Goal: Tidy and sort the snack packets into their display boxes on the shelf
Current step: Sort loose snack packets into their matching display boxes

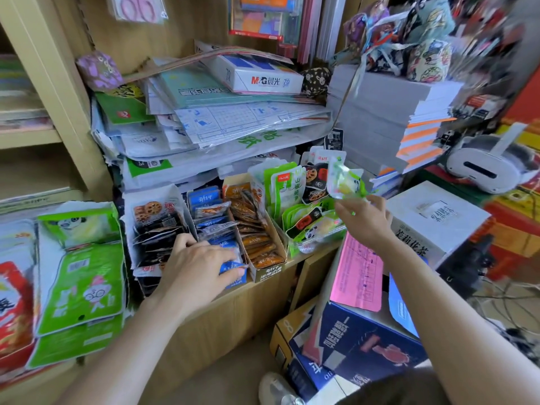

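Several display boxes stand side by side on a low wooden shelf [263, 290]: a black-packet box [152, 226], a blue-packet box [213, 220], an orange-packet box [257, 244] and a green-packet box [312, 226]. My left hand [195, 267] rests over the front of the blue box and pinches a blue packet [230, 268] at its front edge. Above the green box, my right hand [365, 220] holds up a green and white packet [342, 179], which is blurred.
Large green bags [84, 282] and red bags [14, 311] lie at the left. Stacked paper and folders [219, 124] overhang the boxes. A blue carton [359, 343] with a pink sheet [359, 273] sits on the floor to the right, beside a white box [432, 217].
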The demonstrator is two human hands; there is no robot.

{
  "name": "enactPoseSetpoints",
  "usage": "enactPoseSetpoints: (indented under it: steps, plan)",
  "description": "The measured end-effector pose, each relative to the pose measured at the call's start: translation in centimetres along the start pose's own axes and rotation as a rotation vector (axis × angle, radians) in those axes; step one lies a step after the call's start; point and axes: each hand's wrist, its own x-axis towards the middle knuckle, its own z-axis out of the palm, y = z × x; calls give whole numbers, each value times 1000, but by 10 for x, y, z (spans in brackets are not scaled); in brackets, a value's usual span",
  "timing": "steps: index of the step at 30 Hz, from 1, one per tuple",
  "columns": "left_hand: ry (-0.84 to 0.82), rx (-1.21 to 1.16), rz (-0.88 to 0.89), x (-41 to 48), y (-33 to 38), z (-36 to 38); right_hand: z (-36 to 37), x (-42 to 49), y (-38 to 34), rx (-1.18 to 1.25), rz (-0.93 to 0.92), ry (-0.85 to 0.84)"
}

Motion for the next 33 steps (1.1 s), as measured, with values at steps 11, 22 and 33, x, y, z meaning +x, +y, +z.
enactPoseSetpoints:
  steps: [11,22,33]
  plan:
    - [50,-56,-51,-2,1,6,-9,-22,-21,341,-264,152]
    - [160,-205,52,-8,-5,-8,9,-21,-37,125,-364,-52]
    - [293,-614,35,19,52,-16,-28,-18,-17,572,-152,477]
